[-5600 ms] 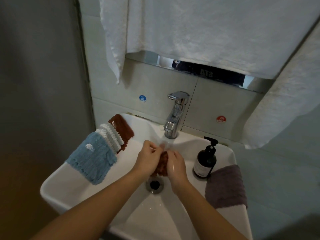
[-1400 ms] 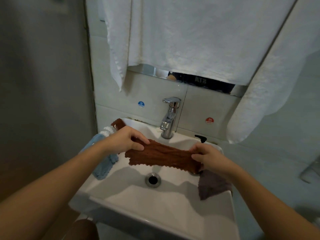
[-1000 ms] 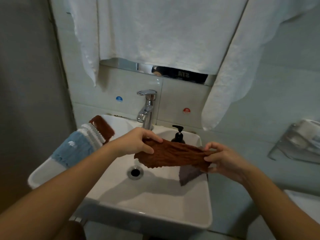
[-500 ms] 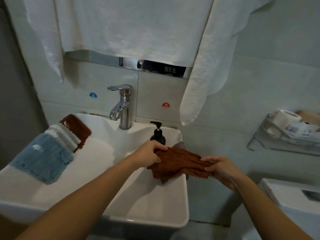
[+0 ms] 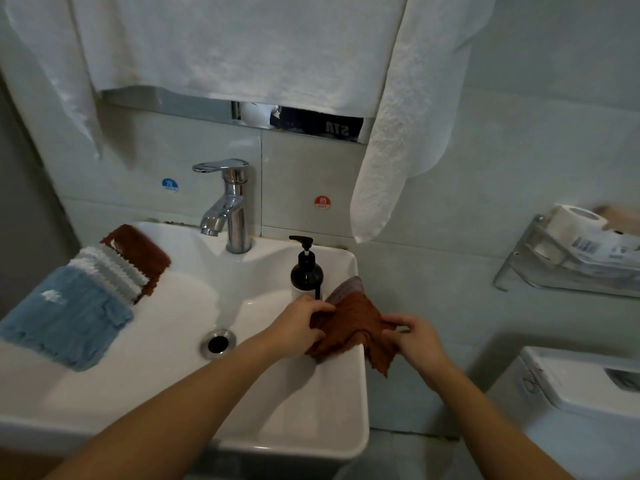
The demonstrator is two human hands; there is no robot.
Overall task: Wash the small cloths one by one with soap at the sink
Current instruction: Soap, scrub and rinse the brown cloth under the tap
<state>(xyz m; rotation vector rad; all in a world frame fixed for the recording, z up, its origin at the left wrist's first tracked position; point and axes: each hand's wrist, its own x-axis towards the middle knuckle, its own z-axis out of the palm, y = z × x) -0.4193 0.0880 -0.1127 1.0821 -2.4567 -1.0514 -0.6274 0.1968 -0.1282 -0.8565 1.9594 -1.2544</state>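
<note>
Far to the left of both hands, a pile of small cloths lies over the left edge of the sink (image 5: 360,403). The blue cloth (image 5: 65,317) is on top, then a white striped cloth (image 5: 110,268), then a brown cloth (image 5: 138,247) at the back. I think these are waiting for their wash.

Up and to the left of the hands is the tap (image 5: 228,202). No water can be seen coming out. The drain (image 5: 217,342) is just to the left of the left arm.

Right behind the left hand stands the black soap bottle (image 5: 306,271).

The left hand (image 5: 298,327) is curled onto the left side of the rust-brown cloth (image 5: 349,327). The right hand (image 5: 415,336) pinches the right side of it. The hands are apart, with the cloth between them. The cloth lies across the right edge of the sink, and one corner hangs down off the side. A grey cloth (image 5: 346,285) peeks out from behind it.

I think this cloth is washed and is being laid down on the done side. It looks a bit bunched up.

The next move should be to let go of it, then reach far left for one cloth from the pile. That cloth will need water from the tap and a push on the soap pump.

To the right of the right hand are a wall shelf (image 5: 561,268) and a toilet tank (image 5: 571,393).
</note>
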